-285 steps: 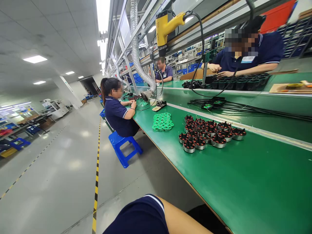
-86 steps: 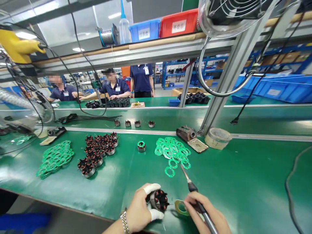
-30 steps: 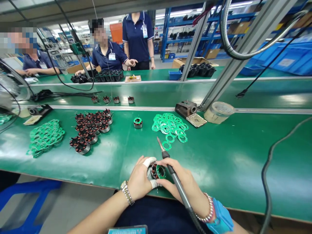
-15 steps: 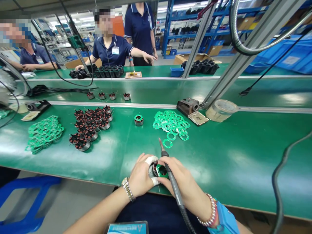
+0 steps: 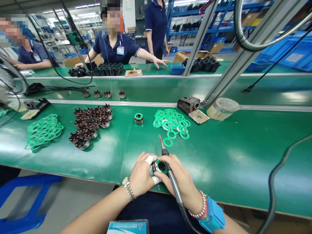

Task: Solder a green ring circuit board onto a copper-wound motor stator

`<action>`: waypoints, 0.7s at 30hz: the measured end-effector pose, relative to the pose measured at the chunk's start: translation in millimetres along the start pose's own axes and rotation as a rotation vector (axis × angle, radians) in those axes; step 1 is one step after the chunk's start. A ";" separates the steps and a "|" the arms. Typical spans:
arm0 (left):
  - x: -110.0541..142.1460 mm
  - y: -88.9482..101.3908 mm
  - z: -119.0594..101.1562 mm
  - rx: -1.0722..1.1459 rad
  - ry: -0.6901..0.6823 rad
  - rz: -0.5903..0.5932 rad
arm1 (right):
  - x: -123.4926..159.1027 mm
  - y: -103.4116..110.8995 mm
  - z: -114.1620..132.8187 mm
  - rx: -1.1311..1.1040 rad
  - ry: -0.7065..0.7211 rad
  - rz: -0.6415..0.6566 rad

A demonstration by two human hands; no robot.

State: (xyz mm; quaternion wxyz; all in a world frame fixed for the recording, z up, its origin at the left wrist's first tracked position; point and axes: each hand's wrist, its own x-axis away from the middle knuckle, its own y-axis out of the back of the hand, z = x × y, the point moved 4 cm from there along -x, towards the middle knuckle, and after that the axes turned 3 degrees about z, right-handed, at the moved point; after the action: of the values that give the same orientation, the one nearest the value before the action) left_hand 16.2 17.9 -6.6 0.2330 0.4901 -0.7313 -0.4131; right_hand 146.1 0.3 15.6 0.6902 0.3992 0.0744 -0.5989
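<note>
At the table's near edge my left hand [image 5: 142,172] is closed around a motor stator [image 5: 155,168], with pale wraps on its thumb and finger. A green ring-shaped circuit board [image 5: 161,166] lies over the stator's face. The thumb and finger of my right hand [image 5: 179,174] pinch the board's rim. Across that same hand rests a soldering iron [image 5: 172,178], its tip pointing away from me over the table. Beyond the hands stands one stator with a green ring on top [image 5: 138,118]. Loose green ring boards [image 5: 170,122] are heaped to its right.
Copper-wound stators [image 5: 90,125] stand grouped at left, beside stacked green boards [image 5: 45,131]. A soldering iron stand [image 5: 188,105] and a round tub [image 5: 223,109] sit at the back right. A thick cable [image 5: 274,182] hangs at right. Co-workers [image 5: 117,48] are across the bench.
The green board has shifted left and now sits more squarely over the stator between my hands. Across the bench, a co-worker's outstretched arm has moved right.
</note>
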 end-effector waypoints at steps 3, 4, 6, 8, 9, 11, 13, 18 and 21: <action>-0.2 -0.9 0.3 -0.010 0.017 -0.001 | -0.7 -1.3 -0.3 0.001 0.018 -0.002; -0.7 -0.9 -0.8 -0.007 0.018 -0.006 | -1.7 -1.4 -0.6 0.000 0.022 -0.001; -1.4 -0.9 -3.8 -0.007 0.024 -0.014 | -3.8 -1.0 -1.1 0.004 0.034 0.011; -0.3 -1.0 -5.7 -0.016 0.045 0.003 | -4.9 0.4 -2.1 -0.004 0.030 0.032; 1.3 -0.7 -5.6 -0.010 0.062 0.020 | -4.6 1.3 -2.9 -0.012 0.022 0.047; 6.4 2.0 -3.0 0.046 0.092 0.048 | -1.9 4.3 -4.7 -0.005 0.003 0.056; 11.8 9.6 1.7 0.129 0.110 0.017 | 2.3 7.5 -6.0 0.028 -0.006 0.033; 12.6 26.6 11.6 0.240 0.150 0.037 | 6.6 2.8 -8.8 0.073 -0.074 0.024; 7.2 29.2 18.5 0.353 0.335 0.037 | 3.4 -0.6 -8.0 0.042 -0.076 0.057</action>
State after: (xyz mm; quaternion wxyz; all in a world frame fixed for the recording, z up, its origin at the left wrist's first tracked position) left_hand -15.9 23.6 7.1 0.2693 0.5715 -0.7521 -0.1877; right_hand 149.5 2.8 7.9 0.7006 0.3927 0.0241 -0.5953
